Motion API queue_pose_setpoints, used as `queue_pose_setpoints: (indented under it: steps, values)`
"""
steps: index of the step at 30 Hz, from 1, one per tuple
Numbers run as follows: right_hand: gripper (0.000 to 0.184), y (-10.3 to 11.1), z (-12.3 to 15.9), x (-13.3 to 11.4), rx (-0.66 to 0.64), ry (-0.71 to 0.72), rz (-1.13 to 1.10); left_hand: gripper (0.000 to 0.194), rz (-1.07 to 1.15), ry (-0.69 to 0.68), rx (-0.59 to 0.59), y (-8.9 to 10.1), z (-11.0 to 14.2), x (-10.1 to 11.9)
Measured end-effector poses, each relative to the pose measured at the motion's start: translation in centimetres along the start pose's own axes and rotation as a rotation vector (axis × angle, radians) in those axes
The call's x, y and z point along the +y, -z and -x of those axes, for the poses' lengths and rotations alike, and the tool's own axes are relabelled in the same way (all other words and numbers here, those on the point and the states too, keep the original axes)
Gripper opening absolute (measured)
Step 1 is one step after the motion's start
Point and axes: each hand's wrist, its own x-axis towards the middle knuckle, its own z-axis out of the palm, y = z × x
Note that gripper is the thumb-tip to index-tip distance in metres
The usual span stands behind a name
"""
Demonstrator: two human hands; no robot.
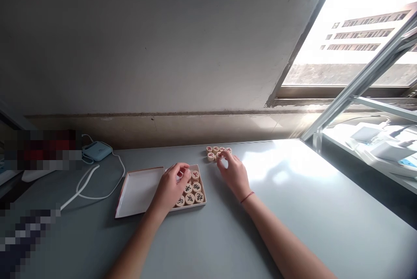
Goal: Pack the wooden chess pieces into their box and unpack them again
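Note:
My left hand (171, 185) is over the white box (204, 192), its fingers curled toward the thumb in a pinch. What those fingers hold, if anything, is hidden. Round wooden Chinese chess pieces (189, 199) lie in the box in rows, some with black characters and some with red. To the right and farther back, my right hand (233, 172) has thumb and forefinger closed around a red-marked Chinese chess piece (219, 155). That piece is at the front of a small cluster of red-marked pieces (215, 149) on the grey table; my fingers partly cover the cluster.
An open box lid (141, 190) lies flat against the box's left side. Farther left are a light blue device (97, 151) and a looped white cable (122, 179). The wall (163, 131) borders the table's back edge. A metal frame (345, 83) and shelf stand at right.

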Motion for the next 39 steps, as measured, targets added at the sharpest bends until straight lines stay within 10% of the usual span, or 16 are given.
queue_pose_setpoints:
  steps: [16,39]
  values:
    - [0.019,-1.6,-0.4,1.9,-0.064,-0.027,0.105,0.022,-0.303,-0.154,0.122,-0.7,-0.4,-1.4]
    - [0.02,0.4,1.9,-4.7,-0.219,0.35,-0.191,0.027,-0.568,-0.049,-0.01,-1.4,0.1,-1.6]
